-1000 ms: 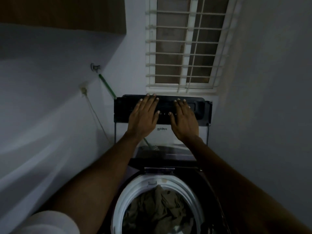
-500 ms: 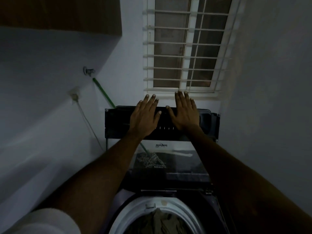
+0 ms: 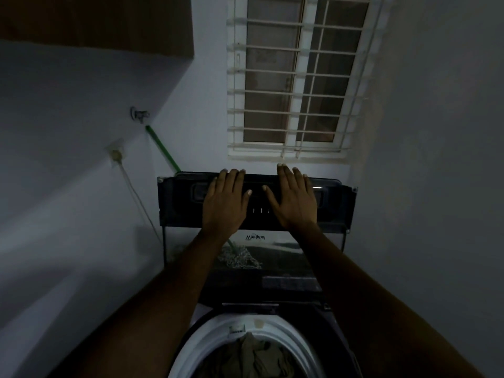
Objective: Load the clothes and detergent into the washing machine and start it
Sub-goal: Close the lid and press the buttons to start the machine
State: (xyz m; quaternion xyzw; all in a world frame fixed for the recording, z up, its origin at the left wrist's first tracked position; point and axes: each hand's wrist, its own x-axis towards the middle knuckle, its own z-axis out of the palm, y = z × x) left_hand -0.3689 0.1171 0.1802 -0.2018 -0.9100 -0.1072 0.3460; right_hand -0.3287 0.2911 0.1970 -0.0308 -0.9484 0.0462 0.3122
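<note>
The top-loading washing machine's white tub rim (image 3: 196, 342) shows at the bottom, with olive-brown clothes (image 3: 253, 356) inside. Its lid (image 3: 335, 208) stands raised behind the tub: a dark band on top and clear glass below bearing an upside-down logo. My left hand (image 3: 225, 203) lies flat on the dark band, fingers straight, fingertips at the lid's upper edge. My right hand (image 3: 293, 200) lies flat beside it, fingertips just past that edge. I cannot see any fingers curled around the lid. No detergent is in view.
A barred window (image 3: 294, 77) is directly behind the lid. On the left wall are a tap (image 3: 139, 114) with a green hose (image 3: 163, 151), a wall socket (image 3: 116, 155) with a cable, and a wooden cabinet (image 3: 95, 20) above. A plain wall closes in on the right.
The lid looks larger and nearer than a second ago. Both hands have slid up it, from its middle to its top edge. The tub has dropped lower in view.
</note>
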